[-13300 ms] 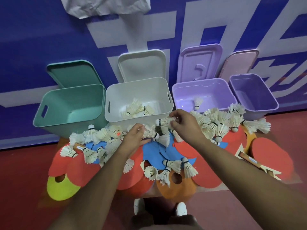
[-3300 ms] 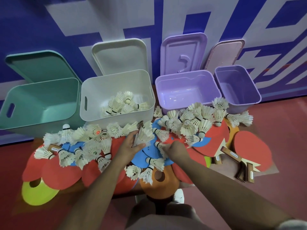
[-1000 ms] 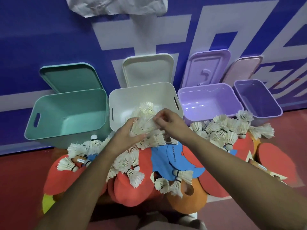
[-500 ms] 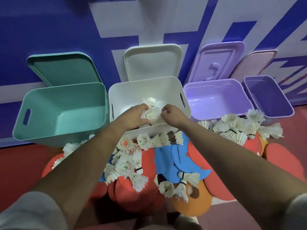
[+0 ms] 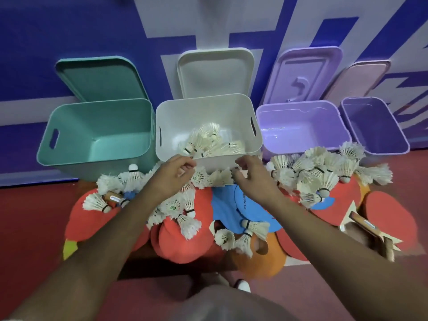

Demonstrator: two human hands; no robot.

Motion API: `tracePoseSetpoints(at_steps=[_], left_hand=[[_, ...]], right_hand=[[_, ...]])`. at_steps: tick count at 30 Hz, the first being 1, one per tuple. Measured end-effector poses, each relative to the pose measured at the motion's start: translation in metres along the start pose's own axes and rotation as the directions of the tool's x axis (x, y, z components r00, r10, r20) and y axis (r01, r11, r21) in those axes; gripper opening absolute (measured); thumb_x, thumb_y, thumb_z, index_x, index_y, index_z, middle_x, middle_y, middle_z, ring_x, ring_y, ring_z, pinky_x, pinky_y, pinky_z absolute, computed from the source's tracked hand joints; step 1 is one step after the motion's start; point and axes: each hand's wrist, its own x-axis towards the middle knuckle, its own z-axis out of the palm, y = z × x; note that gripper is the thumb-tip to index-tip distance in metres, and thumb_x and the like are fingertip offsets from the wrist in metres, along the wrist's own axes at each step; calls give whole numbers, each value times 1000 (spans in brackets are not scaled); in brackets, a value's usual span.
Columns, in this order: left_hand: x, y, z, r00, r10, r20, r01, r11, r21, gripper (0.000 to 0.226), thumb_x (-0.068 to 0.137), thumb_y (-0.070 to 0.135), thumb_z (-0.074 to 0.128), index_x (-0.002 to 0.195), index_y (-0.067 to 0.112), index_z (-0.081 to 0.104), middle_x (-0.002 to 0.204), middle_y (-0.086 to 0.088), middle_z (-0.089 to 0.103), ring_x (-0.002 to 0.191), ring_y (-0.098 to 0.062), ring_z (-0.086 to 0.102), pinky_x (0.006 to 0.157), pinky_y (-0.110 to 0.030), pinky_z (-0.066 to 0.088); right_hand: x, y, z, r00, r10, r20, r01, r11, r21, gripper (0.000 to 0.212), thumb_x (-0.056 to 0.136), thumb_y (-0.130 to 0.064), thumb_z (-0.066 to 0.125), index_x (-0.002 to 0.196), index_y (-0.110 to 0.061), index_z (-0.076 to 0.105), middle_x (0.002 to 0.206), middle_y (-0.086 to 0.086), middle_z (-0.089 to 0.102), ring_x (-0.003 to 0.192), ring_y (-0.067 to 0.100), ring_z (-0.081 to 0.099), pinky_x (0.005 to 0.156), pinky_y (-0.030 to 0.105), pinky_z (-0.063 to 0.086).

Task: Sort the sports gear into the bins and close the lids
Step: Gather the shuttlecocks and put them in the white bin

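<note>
Both hands hover just in front of the near rim of the white bin [image 5: 176, 117], which sits at 12 o'clock from them. The left hand [image 5: 173, 176] and right hand [image 5: 253, 176] have loosely curled fingers and grasp nothing that shows. A heap of shuttlecocks [image 5: 208, 144] lies inside the white bin, some blurred. At 10 o'clock stands the teal bin [image 5: 92, 126], at 2 o'clock the lilac bin [image 5: 301, 121], and further right the purple bin [image 5: 375, 126]; all four lids lean open against the wall. Loose shuttlecocks [image 5: 324, 174] lie scattered at 3 and 9 o'clock of the hands, on top of red paddles [image 5: 199, 239] and a blue paddle [image 5: 234, 205].
</note>
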Motion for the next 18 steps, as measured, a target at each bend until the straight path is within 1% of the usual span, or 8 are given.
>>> tracePoseSetpoints(at_steps=[2, 3, 6, 7, 9, 11, 15, 18], left_hand=[[-33, -5, 10, 999, -26, 19, 26, 999, 28, 15, 90, 20, 66, 102, 28, 66, 101, 12, 59, 93, -2, 59, 83, -14, 43], [-48, -8, 14, 998, -48, 44, 46, 998, 48, 16, 87, 28, 68, 103, 29, 66, 103, 11, 59, 96, -3, 58, 84, -13, 42], [-86, -16, 30, 989, -75, 130, 54, 985, 162, 41, 75, 53, 64, 109, 29, 66, 108, 8, 55, 105, -6, 51, 92, -17, 37], [-96, -18, 37, 984, -99, 149, 69, 978, 199, 46, 74, 51, 66, 113, 28, 66, 111, 7, 54, 108, -9, 49, 96, -21, 37], [-109, -24, 53, 976, -141, 166, 91, 957, 277, 48, 75, 36, 75, 121, 25, 64, 118, 4, 50, 115, -14, 45, 102, -29, 35], [-117, -29, 68, 981, -115, 154, 43, 912, 409, 50, 77, 21, 74, 125, 24, 62, 125, 1, 48, 119, -18, 42, 103, -32, 36], [-115, -37, 83, 993, -69, 100, 2, 834, 551, 43, 76, -2, 66, 117, 10, 67, 126, -9, 53, 117, -30, 50, 95, -43, 49], [-109, -31, 85, 997, -62, 47, 25, 823, 567, 26, 84, 2, 61, 110, 2, 68, 127, -10, 52, 119, -29, 49, 96, -42, 48]], right_hand=[[-21, 12, 11, 998, -25, 57, 25, 1000, -3, 23, 92, -21, 56, 110, -7, 58, 106, 9, 57, 99, 23, 53, 82, 34, 43], [-30, 18, 17, 995, -16, 96, 17, 1000, -9, 24, 91, -21, 56, 110, -7, 58, 106, 10, 57, 101, 23, 53, 83, 34, 43], [-59, 32, 34, 976, 2, 218, 12, 998, -62, 32, 92, -22, 57, 119, -5, 57, 116, 12, 55, 109, 25, 52, 91, 30, 41], [-68, 37, 40, 968, 8, 252, 15, 996, -88, 35, 93, -24, 58, 122, -5, 56, 118, 13, 53, 110, 26, 52, 91, 30, 40], [-83, 45, 50, 952, 32, 303, 11, 990, -137, 39, 92, -29, 59, 124, -6, 54, 119, 13, 51, 111, 28, 51, 91, 33, 41], [-93, 54, 58, 940, 52, 339, 21, 978, -210, 43, 92, -36, 59, 123, -6, 54, 117, 13, 50, 109, 29, 50, 89, 36, 41], [-105, 65, 76, 935, 71, 347, 47, 946, -321, 38, 95, -38, 52, 115, -6, 54, 112, 15, 50, 107, 33, 51, 84, 38, 43], [-107, 69, 89, 939, 97, 330, 35, 928, -372, 36, 97, -37, 48, 117, -9, 55, 117, 14, 50, 111, 32, 50, 88, 39, 45]])
